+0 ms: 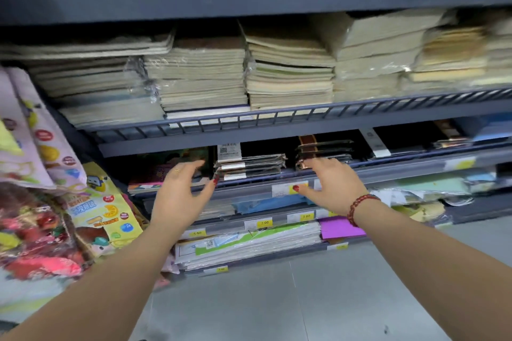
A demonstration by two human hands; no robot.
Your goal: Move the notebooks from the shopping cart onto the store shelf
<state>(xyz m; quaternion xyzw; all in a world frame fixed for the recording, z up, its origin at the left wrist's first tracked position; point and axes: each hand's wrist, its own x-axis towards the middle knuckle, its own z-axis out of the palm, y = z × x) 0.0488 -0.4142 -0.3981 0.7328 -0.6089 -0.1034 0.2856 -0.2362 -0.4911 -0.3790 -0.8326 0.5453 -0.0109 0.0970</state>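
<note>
Both my hands reach toward the third shelf (401,167) of a dark blue rack. My left hand (181,192) is open with fingers spread, just left of a short stack of dark wrapped notebooks (250,165) with a white label. To the right of that stack my right hand (333,184), with a red bead bracelet on the wrist, is open too, its fingers near a second stack of dark notebooks (322,151). Neither hand holds anything. The shopping cart is out of view.
The shelf above holds tall piles of beige notebooks (288,77) behind a wire rail (277,116). Lower shelves carry flat paper packs (249,243) and yellow price tags (264,223). Colourful printed bags (55,202) hang at the left. Grey tiled floor (277,307) lies below.
</note>
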